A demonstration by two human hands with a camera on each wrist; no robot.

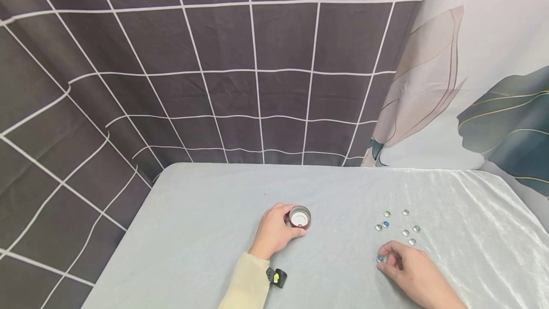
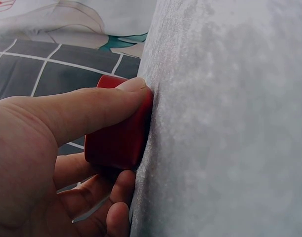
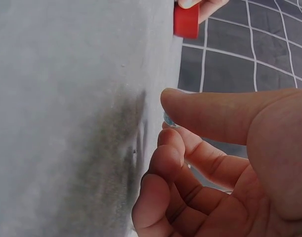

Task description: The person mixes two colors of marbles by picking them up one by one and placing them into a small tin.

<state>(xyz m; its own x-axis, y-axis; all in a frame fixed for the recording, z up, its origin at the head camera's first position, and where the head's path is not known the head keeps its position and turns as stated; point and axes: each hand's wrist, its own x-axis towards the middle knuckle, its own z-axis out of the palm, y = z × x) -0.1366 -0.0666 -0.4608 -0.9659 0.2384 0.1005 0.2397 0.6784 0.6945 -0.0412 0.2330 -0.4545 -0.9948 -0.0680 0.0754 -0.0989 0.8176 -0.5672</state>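
Observation:
On the tabletop, my left hand (image 1: 273, 231) grips a small round red cup (image 2: 118, 143) by its side, thumb on the near side and fingers curled round the far side. Seen from above, the cup is open at the top with a pale inside, and a tiny thing lies at its inner near edge, too small to make out. My right hand (image 1: 407, 269) pinches a clear blue glass bead (image 1: 380, 258) between thumb and index finger, close above the cloth. In the right wrist view the bead (image 3: 169, 120) is mostly hidden by the thumb.
Several flat glass beads lie loosely grouped beyond my right hand, among them a blue bead (image 1: 386, 224), a green bead (image 1: 416, 228) and a clear bead (image 1: 405, 212). A pale velvety cloth (image 1: 206, 213) covers the table. Behind it hangs a dark gridded curtain (image 1: 223, 94).

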